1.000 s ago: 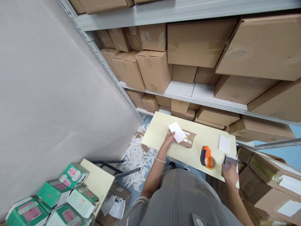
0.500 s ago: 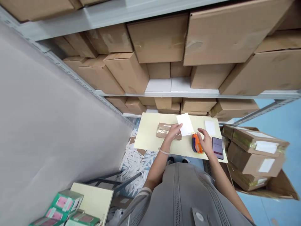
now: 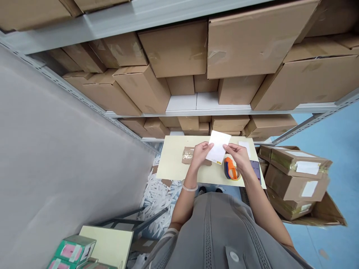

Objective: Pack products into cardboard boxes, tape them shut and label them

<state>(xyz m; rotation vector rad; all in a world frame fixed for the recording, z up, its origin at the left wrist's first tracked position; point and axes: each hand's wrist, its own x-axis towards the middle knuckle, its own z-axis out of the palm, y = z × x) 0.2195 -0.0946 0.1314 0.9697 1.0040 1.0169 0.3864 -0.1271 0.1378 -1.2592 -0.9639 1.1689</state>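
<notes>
A white paper label (image 3: 218, 147) with a small yellow mark at its lower edge is held up above the table. My left hand (image 3: 201, 153) pinches its left edge, and my right hand (image 3: 238, 154) pinches the right edge. Below and left of the label lies a small cardboard box (image 3: 187, 155) wrapped in clear tape, partly hidden by my left hand. An orange and blue tape dispenser (image 3: 230, 169) rests just under my right hand. Partly covered by my right forearm is a phone (image 3: 256, 170); behind that hand lies another white paper (image 3: 245, 145).
The pale yellow table (image 3: 174, 172) stands against a metal shelf (image 3: 179, 111) filled with cardboard boxes (image 3: 179, 48). Stacked parcels (image 3: 297, 179) sit in a large open carton at right. White paper strips (image 3: 155, 190) cover the floor at left, near green boxes (image 3: 74, 250).
My right hand has moved from above the tape dispenser to the label and taken its right edge. The label is now held by both hands. The view has shifted slightly.
</notes>
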